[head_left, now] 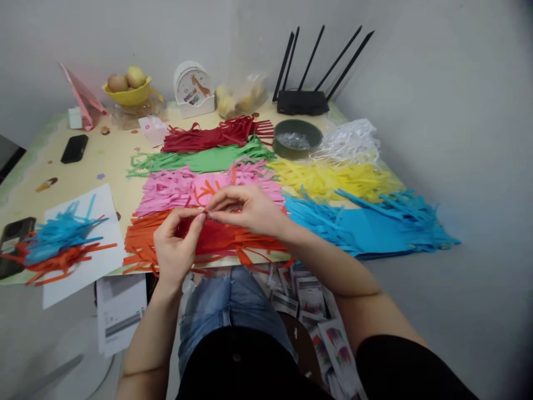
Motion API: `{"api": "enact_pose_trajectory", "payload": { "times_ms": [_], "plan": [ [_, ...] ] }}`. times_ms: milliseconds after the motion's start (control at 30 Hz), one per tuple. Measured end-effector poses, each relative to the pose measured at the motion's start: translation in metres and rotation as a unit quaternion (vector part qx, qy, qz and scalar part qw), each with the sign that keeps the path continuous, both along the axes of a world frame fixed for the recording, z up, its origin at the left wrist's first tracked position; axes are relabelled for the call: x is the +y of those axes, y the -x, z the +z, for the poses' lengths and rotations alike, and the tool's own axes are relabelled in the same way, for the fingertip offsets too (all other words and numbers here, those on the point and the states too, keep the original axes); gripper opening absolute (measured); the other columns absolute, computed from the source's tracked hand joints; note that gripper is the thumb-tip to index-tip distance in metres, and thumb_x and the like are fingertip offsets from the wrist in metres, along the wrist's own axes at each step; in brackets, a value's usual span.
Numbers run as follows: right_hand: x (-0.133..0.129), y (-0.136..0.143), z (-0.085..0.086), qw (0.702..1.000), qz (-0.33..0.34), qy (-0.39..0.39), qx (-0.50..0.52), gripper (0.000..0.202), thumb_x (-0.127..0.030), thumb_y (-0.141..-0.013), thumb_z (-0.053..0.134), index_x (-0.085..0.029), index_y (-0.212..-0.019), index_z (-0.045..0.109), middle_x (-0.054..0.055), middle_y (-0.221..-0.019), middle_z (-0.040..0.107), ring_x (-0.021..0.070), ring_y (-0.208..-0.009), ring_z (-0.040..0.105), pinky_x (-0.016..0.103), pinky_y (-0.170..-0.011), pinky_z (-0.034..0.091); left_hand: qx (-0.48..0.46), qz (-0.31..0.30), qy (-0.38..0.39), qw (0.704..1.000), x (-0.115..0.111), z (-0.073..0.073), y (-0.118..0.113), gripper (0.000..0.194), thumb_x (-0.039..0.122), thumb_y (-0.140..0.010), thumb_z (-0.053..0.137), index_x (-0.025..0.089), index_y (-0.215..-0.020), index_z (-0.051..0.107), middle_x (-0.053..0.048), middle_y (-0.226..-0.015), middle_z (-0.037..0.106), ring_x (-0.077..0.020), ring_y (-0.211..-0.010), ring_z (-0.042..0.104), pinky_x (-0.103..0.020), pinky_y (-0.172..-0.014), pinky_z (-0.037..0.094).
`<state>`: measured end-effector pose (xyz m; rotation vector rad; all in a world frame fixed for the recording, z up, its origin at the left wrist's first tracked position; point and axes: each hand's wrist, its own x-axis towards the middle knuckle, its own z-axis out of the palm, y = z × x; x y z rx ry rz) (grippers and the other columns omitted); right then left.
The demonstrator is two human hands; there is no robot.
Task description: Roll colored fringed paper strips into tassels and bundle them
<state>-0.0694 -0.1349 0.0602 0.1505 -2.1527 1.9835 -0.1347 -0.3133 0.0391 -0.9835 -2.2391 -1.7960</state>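
My left hand and my right hand meet fingertip to fingertip above the orange fringed paper. Both are closed in a pinch. Between the fingertips is something small and reddish, mostly hidden. Thin orange strips stick up just behind my right fingers, and I cannot tell whether they belong to the pinched piece. Pink fringed paper lies just beyond my hands. To the right of my right forearm spreads blue fringed paper.
Red, green, yellow and white fringes lie farther back. A dark green bowl holds clear pieces. Behind it stands a black router. At left, blue and orange tassels rest on white paper.
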Motion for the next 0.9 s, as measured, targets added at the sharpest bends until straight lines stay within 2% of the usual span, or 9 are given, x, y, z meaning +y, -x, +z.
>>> {"api": "enact_pose_trajectory", "payload": {
  "times_ms": [133,267,333,433,600,800,900],
  "plan": [
    [-0.010,-0.001,-0.001,1.000,0.003,0.030,-0.001,0.018,-0.032,-0.081,0.078,-0.016,-0.087,0.072,0.002,-0.085,0.075,0.0132,-0.078,0.070,0.027,-0.077,0.057,0.116,0.025,0.019,0.993,-0.010,0.000,-0.006,0.007,0.025,-0.091,0.070,0.019,-0.090,0.074,-0.002,-0.085,0.075,-0.0135,-0.078,0.069,-0.026,-0.078,0.053],
    [-0.019,-0.005,0.000,0.999,-0.034,-0.014,0.004,0.016,-0.031,-0.082,0.076,-0.016,-0.086,0.075,0.003,-0.084,0.075,0.0129,-0.076,0.067,0.026,-0.073,0.053,0.174,0.038,0.044,0.983,-0.018,0.000,-0.009,0.008,0.026,-0.092,0.068,0.020,-0.091,0.074,-0.003,-0.085,0.075,-0.0155,-0.081,0.068,-0.028,-0.079,0.052],
    [-0.022,-0.006,0.001,0.999,-0.036,-0.014,0.001,0.017,-0.032,-0.081,0.077,-0.016,-0.086,0.075,0.003,-0.083,0.074,0.0129,-0.075,0.066,0.026,-0.071,0.052,0.168,0.029,0.050,0.984,-0.021,0.001,-0.009,0.009,0.027,-0.092,0.068,0.020,-0.091,0.074,-0.003,-0.085,0.076,-0.0154,-0.080,0.068,-0.028,-0.078,0.052],
    [-0.027,-0.005,-0.001,0.999,-0.008,0.043,-0.007,0.028,-0.042,-0.077,0.082,-0.016,-0.084,0.074,0.003,-0.082,0.073,0.0126,-0.074,0.066,0.026,-0.072,0.054,0.158,0.021,0.046,0.986,-0.025,0.003,-0.012,0.008,0.025,-0.092,0.068,0.020,-0.091,0.074,-0.002,-0.084,0.076,-0.0140,-0.077,0.068,-0.026,-0.075,0.052],
    [-0.037,-0.005,-0.010,0.991,-0.003,0.131,-0.001,0.035,-0.046,-0.071,0.087,-0.016,-0.085,0.073,0.003,-0.086,0.074,0.0137,-0.081,0.069,0.028,-0.082,0.057,0.134,0.054,0.026,0.989,-0.026,0.002,-0.019,0.008,0.024,-0.091,0.068,0.019,-0.090,0.074,-0.002,-0.084,0.076,-0.0131,-0.076,0.069,-0.024,-0.073,0.053],
    [-0.043,-0.006,-0.015,0.992,-0.019,0.125,0.009,0.031,-0.043,-0.075,0.085,-0.017,-0.085,0.071,0.002,-0.084,0.072,0.0142,-0.080,0.068,0.029,-0.081,0.057,0.019,0.019,-0.014,1.000,-0.029,-0.001,-0.023,0.008,0.023,-0.090,0.069,0.018,-0.095,0.073,-0.003,-0.089,0.076,-0.0132,-0.080,0.072,-0.023,-0.076,0.055],
    [-0.044,-0.004,-0.015,0.993,-0.014,0.120,0.010,0.026,-0.037,-0.076,0.084,-0.016,-0.085,0.072,0.002,-0.086,0.072,0.0132,-0.082,0.067,0.027,-0.081,0.055,0.018,0.028,-0.020,0.999,-0.030,0.001,-0.024,0.005,0.022,-0.090,0.070,0.018,-0.091,0.071,-0.001,-0.085,0.074,-0.0114,-0.077,0.071,-0.021,-0.073,0.054]
  ]
}}
